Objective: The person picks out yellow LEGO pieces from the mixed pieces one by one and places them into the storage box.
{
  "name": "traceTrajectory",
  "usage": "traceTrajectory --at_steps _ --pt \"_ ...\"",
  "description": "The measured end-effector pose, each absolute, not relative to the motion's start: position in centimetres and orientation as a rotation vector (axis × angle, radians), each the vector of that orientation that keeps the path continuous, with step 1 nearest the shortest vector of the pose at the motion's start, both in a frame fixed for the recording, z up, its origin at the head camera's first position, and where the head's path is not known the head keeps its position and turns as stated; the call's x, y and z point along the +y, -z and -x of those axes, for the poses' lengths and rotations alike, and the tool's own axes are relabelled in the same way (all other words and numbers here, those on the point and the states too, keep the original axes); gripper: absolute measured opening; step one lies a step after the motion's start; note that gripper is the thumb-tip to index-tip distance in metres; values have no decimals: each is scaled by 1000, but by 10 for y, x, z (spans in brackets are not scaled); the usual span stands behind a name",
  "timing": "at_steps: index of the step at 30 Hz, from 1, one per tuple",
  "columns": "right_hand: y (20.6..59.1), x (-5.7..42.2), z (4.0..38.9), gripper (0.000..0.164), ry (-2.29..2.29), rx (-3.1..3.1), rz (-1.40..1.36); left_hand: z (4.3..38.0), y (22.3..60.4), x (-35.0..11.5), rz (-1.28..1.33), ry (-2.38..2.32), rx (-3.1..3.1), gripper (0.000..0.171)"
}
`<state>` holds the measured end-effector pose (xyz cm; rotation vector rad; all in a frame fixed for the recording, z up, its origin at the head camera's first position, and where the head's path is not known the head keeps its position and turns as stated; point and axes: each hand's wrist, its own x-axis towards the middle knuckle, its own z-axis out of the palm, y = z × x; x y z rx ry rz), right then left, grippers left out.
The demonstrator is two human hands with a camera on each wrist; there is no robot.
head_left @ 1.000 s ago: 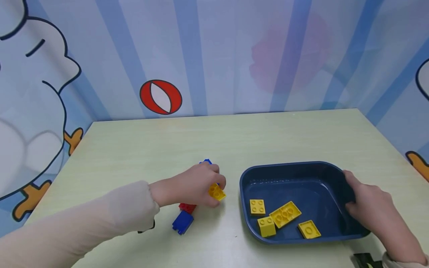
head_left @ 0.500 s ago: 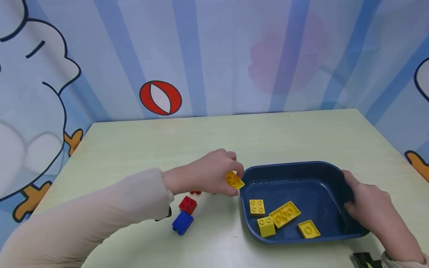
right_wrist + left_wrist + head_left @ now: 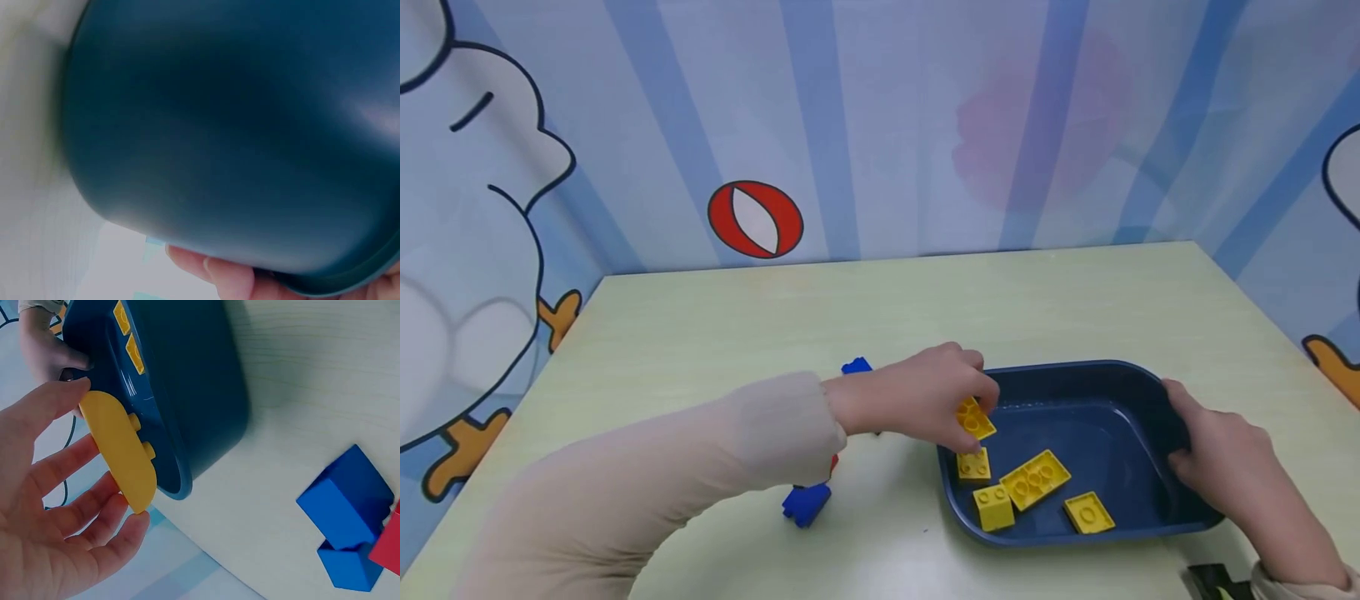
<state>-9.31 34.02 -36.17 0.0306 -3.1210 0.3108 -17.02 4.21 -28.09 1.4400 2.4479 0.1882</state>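
My left hand (image 3: 928, 396) pinches a yellow toy brick (image 3: 119, 447) between thumb and fingers, over the left end of a dark blue tray (image 3: 1097, 442). In the left wrist view this brick has a rounded outline, with studs facing the tray. My right hand (image 3: 1228, 454) grips the tray's right rim, and its fingertips (image 3: 231, 278) show beside the wall in the right wrist view. Inside the tray lie several yellow bricks: a long one (image 3: 1035, 480), a flat square one (image 3: 1088, 512), a block (image 3: 995, 507) and one (image 3: 973, 467) just below the left hand.
Left of the tray, blue bricks (image 3: 347, 497) and a red brick (image 3: 389, 540) lie on the pale table (image 3: 737, 325). Another blue brick (image 3: 807, 504) sits nearer, partly behind the left sleeve (image 3: 700, 467). A patterned wall (image 3: 880, 125) stands behind the table.
My left hand has lifted the yellow brick from among the loose bricks and carried it right, over the tray's left end. The right hand keeps its grip on the rim.
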Motion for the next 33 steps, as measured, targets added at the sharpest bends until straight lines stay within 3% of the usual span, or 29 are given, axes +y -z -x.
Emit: traceTrajectory --at_steps 10,33 --pt "359 342 92 70 -310 -3135 -15 180 291 72 -1579 -72 2351 34" --pt "357 339 94 72 -283 -3138 1 186 324 94 -1582 60 2186 36"
